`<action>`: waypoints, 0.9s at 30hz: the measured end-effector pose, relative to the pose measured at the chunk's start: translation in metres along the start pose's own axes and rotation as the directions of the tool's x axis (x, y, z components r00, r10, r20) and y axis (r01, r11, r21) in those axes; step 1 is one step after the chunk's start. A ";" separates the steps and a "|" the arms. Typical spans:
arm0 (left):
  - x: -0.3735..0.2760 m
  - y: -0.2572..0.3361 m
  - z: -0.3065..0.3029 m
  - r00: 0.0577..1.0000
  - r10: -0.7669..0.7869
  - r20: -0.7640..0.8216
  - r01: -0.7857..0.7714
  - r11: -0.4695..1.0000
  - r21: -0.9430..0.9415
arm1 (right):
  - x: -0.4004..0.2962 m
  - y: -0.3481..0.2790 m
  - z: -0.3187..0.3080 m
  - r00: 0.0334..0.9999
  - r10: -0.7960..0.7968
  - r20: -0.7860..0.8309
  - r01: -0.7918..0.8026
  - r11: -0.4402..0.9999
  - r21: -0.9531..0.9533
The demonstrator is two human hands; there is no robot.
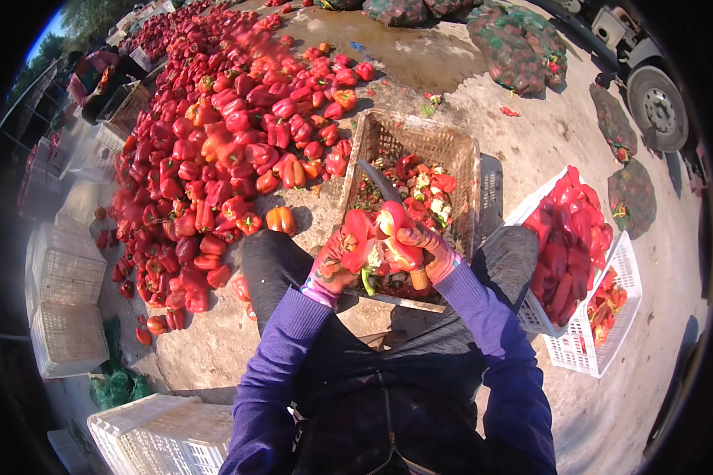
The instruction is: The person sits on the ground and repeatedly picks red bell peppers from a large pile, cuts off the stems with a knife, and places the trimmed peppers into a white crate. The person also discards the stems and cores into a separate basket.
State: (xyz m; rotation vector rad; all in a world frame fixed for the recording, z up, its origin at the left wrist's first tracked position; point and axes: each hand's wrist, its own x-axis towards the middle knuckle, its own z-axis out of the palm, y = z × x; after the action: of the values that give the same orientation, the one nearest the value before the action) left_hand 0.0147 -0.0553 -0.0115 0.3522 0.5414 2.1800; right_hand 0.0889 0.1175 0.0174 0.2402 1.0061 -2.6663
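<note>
A split red bell pepper (358,228) is held between my gloved hands, opened so that its pale core and green stem (368,281) show. My left hand (333,261) grips its left part. My right hand (432,252) holds the right part and also a knife, whose wooden handle (419,278) sticks out below the palm. The dark curved blade (381,181) points up and away behind the pepper. Under both hands stands a dirty plastic crate (468,142) with pepper cores and red scraps (434,193) in it.
Whole red peppers (214,148) lie heaped at left. By my right knee, a white crate holds cut peppers (564,243); another white crate (627,285) adjoins it. Stacked crates (68,261) stand left. Net sacks (511,53) and a vehicle wheel (658,107) are at far right.
</note>
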 end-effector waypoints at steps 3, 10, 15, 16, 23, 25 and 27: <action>0.001 0.004 0.006 0.988 -0.114 -0.104 0.109 0.993 -0.048 | 0.002 0.003 -0.006 0.994 -0.080 -0.068 0.079 0.997 -0.010; -0.004 0.018 0.018 0.940 -0.120 -0.319 0.274 0.822 0.499 | -0.002 -0.002 0.003 0.846 -0.442 -0.299 0.237 0.813 -0.531; 0.008 -0.012 0.008 0.908 -0.011 -0.419 0.198 0.893 0.405 | 0.004 0.016 -0.002 0.790 -0.589 -0.170 0.396 0.702 -0.592; 0.011 -0.016 0.003 0.906 0.037 -0.421 0.154 0.899 0.410 | 0.003 0.018 0.001 0.798 -0.585 -0.145 0.408 0.701 -0.586; 0.012 -0.006 -0.014 0.886 -0.052 -0.460 0.264 0.873 0.411 | -0.004 0.025 0.001 0.878 -0.464 -0.120 0.324 0.760 -0.563; 0.004 -0.006 -0.013 0.896 -0.012 -0.445 0.224 0.877 0.426 | -0.010 0.019 0.008 0.906 -0.357 -0.229 0.225 0.862 -0.455; 0.003 0.000 -0.007 0.898 -0.017 -0.440 0.231 0.869 0.438 | -0.008 0.022 0.010 0.878 -0.423 -0.226 0.264 0.820 -0.509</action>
State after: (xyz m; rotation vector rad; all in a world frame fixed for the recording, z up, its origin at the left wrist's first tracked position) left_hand 0.0098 -0.0546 -0.0179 0.0879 1.3309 1.9702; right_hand 0.1026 0.0964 0.0127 0.4454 1.9339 -2.6263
